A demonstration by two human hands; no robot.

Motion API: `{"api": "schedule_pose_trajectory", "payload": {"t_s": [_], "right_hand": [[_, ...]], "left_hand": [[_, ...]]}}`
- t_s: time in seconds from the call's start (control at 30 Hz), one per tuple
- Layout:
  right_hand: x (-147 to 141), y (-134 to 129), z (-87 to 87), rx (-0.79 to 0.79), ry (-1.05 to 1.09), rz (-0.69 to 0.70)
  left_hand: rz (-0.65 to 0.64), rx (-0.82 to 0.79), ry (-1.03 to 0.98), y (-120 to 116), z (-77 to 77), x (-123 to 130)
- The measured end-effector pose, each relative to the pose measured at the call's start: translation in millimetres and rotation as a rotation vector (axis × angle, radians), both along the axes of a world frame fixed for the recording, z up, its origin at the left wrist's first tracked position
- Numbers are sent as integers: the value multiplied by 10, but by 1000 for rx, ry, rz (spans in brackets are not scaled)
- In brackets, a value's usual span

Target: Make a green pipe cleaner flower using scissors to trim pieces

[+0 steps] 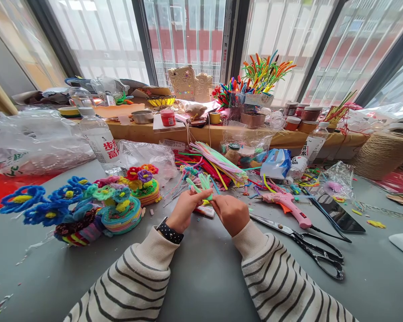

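Left hand (pixel 183 210): pinches the green loops (pixel 204 181) between thumb and fingers; a black band (pixel 170 232) circles its wrist.
Right hand (pixel 231 213): grips the base of those loops, close to the left fingertips (its curled fingers are partly hidden).
Loops: between both hands, tips pointing up and away.
Strips (pixel 218 163): a pastel bundle beyond the hands, lying over red ones.
Blue flowers (pixel 69 194): left of the left hand, in a striped pot (pixel 79 236).
Scissors (pixel 297 237): on the table (pixel 201 286), tips near the right hand.
Glue gun (pixel 294 208): pink, just beyond the scissors.
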State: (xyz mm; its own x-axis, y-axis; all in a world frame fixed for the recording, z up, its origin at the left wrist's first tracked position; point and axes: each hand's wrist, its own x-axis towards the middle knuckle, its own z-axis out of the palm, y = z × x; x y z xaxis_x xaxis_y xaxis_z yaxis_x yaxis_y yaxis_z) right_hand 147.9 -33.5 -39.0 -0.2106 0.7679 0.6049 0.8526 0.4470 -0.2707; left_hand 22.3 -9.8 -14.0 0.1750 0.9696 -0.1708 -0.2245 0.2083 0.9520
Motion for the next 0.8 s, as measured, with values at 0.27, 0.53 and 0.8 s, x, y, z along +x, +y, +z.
{"api": "schedule_pose_trajectory", "payload": {"t_s": [0.27,0.53,0.8], "right_hand": [[19,12,72,-468,801,309],[43,12,79,-1146,1451,774],[-20,10,68,-890,1294,597]], "left_hand": [[-199,103,-150,-23,74,-10],[-321,167,-279,-28,87,-13],[-172,206,-125,-11,65,-8]]}}
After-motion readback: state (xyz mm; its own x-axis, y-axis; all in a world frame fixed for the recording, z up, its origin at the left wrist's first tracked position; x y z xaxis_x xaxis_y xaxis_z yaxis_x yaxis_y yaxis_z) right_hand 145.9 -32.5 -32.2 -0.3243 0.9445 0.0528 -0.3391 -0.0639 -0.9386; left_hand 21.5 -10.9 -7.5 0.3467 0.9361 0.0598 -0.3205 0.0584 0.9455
